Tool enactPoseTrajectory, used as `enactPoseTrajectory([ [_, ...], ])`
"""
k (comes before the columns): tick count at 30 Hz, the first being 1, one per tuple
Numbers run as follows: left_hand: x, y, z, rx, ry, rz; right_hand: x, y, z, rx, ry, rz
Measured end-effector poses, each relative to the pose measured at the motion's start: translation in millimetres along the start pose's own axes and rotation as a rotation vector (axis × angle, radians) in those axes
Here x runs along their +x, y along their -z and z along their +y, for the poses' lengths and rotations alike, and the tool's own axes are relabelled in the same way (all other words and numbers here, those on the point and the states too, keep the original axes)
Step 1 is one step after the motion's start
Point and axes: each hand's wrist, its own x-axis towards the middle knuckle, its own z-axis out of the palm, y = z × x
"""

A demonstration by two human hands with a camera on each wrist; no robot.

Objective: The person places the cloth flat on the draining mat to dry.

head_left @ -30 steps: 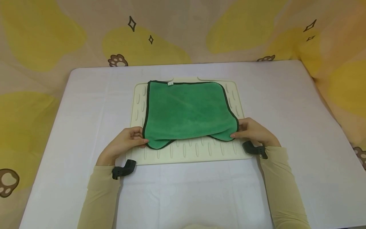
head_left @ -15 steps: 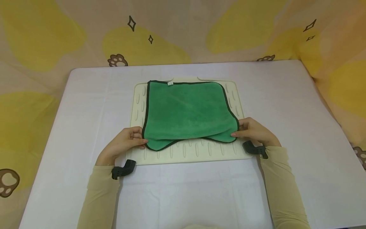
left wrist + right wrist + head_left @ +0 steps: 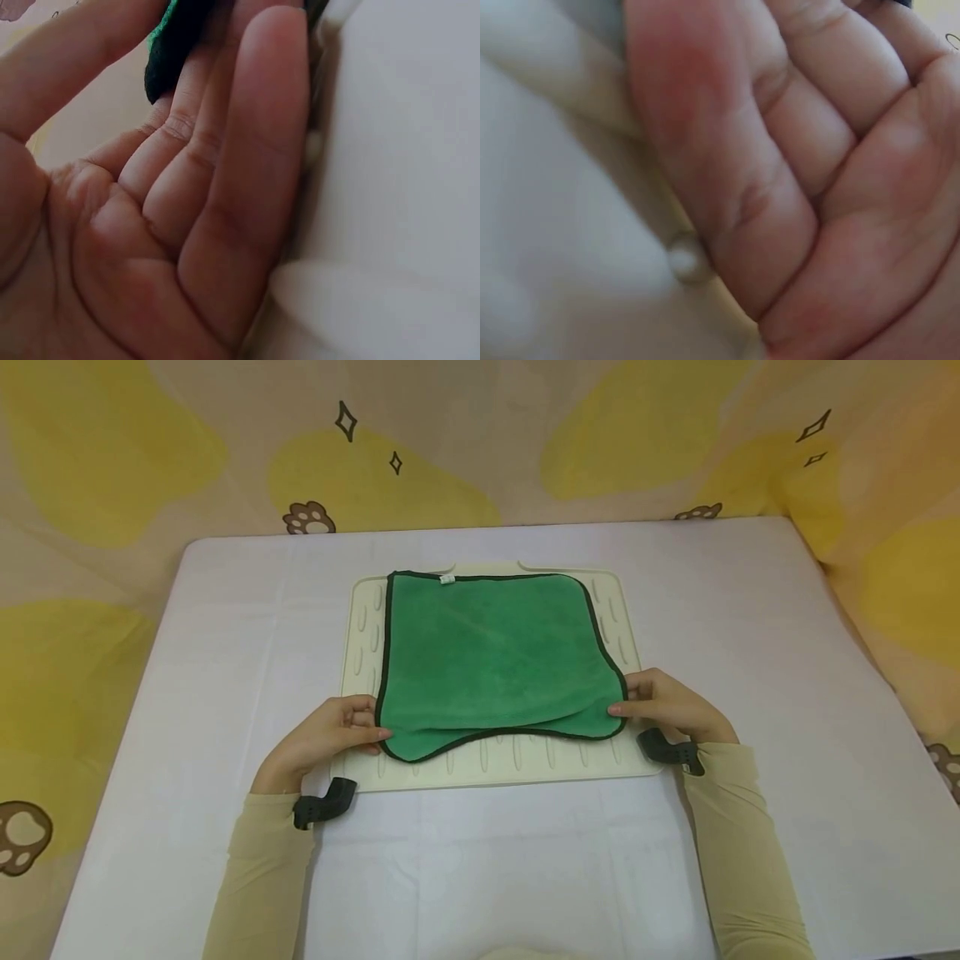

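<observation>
A green towel (image 3: 495,652) with a dark edging and a small white tag on its far edge lies over a cream ribbed tray (image 3: 480,768). My left hand (image 3: 333,731) pinches the towel's near left corner between thumb and fingers. At the opposite near corner, my right hand (image 3: 667,702) pinches the cloth in the same way. The near edge of the towel bows in between the two hands, with a soft crease above it. In the left wrist view, a dark bit of towel edging (image 3: 169,71) shows between the fingers. The right wrist view shows mostly palm and fingers, close up.
The tray rests on a table with a white cloth (image 3: 487,868). A patterned yellow and beige curtain (image 3: 480,443) hangs behind and along both sides. Black wrist cameras (image 3: 325,803) sit at each cuff.
The middle of the towel's near edge has come out from beneath toward me, so the dark border now runs unbroken between the corners. Both hands have barely moved.
</observation>
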Motion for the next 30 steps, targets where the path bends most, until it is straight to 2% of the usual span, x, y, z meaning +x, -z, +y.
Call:
enactPoseTrajectory([
  [9,0.9,0.8,-0.2,0.006,0.011,-0.01,-0.4,1.2,0.7,0.007,0.004,-0.01],
  [16,0.8,3.5,-1.6,-0.019,0.014,-0.046,-1.5,2.8,-0.8,0.082,0.033,-0.083],
  [30,-1.8,7.0,-3.7,-0.044,0.035,-0.119,-2.5,5.5,0.3,0.093,0.076,-0.156],
])
